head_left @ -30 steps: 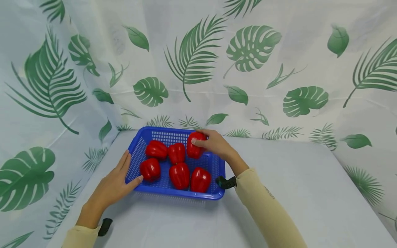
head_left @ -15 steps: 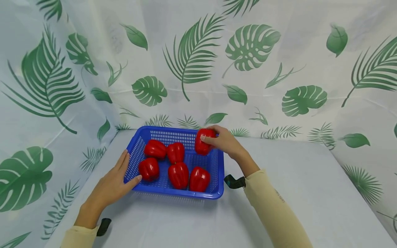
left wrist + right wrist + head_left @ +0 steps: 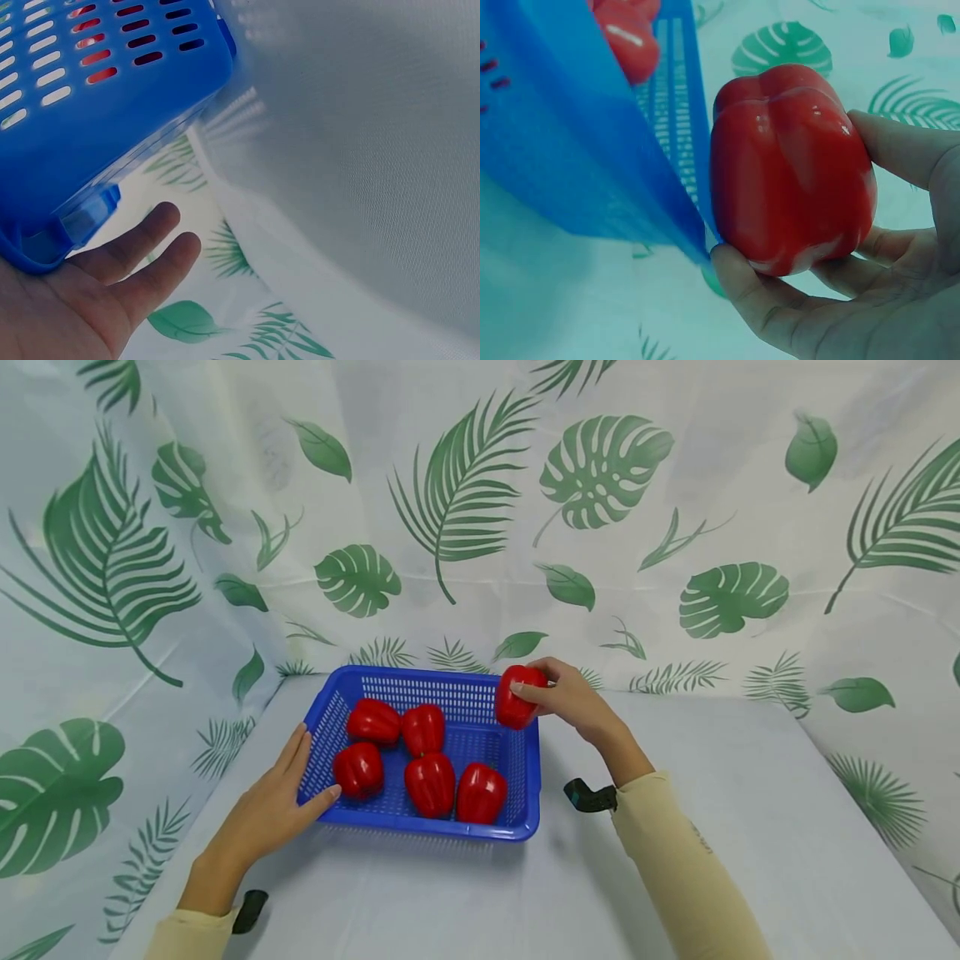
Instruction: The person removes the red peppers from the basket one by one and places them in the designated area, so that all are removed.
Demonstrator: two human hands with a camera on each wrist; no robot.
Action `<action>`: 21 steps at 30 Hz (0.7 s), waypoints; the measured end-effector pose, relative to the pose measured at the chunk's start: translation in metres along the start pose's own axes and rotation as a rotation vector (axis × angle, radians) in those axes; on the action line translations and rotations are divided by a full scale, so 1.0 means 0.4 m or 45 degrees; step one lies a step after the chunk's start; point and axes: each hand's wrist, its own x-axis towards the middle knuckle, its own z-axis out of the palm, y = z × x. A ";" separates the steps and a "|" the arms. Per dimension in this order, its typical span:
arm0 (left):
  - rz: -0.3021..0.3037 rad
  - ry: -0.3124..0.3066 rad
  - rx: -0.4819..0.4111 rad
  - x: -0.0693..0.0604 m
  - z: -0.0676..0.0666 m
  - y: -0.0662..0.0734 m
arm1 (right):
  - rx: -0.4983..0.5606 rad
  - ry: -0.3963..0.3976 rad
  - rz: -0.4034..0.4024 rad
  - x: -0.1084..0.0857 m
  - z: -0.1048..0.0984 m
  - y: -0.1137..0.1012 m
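My right hand (image 3: 577, 700) grips a red bell pepper (image 3: 516, 697) above the back right corner of the blue basket (image 3: 420, 823). In the right wrist view the thumb and fingers of the hand (image 3: 885, 277) curl round the pepper (image 3: 791, 172), beside the basket wall (image 3: 577, 142). The left hand (image 3: 266, 810) rests at the basket's left end, thumb on the rim and fingers straight along the side. The left wrist view shows that hand (image 3: 90, 300) with fingers extended against the basket's outer wall (image 3: 112, 112). Several red peppers (image 3: 430, 785) lie inside the basket.
A pale cloth-covered table (image 3: 712, 810) extends on both sides of the basket and in front of it. Behind and to the left hangs a white curtain (image 3: 480, 602) with green leaf prints. A black device (image 3: 592, 797) is strapped at the right wrist, another (image 3: 251, 912) at the left.
The right hand has moved to the right with its pepper, from over the basket's inside to its back right corner. The left hand keeps its place on the basket, and the other peppers lie as before.
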 end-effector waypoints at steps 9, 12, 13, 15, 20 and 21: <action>-0.001 -0.002 -0.004 -0.004 0.001 0.004 | 0.021 0.037 0.038 -0.015 -0.051 0.024; -0.002 -0.005 -0.003 -0.004 0.002 0.004 | 0.020 0.048 0.056 -0.022 -0.063 0.030; -0.004 -0.006 -0.001 -0.004 0.001 0.003 | 0.013 0.053 0.064 -0.024 -0.067 0.032; -0.007 -0.006 0.000 -0.002 0.001 0.001 | 0.004 0.063 0.078 -0.027 -0.075 0.036; -0.010 -0.004 -0.002 -0.002 0.001 0.000 | -0.006 0.075 0.099 -0.037 -0.094 0.050; -0.009 -0.003 0.000 -0.002 0.001 0.000 | -0.006 0.076 0.102 -0.039 -0.097 0.053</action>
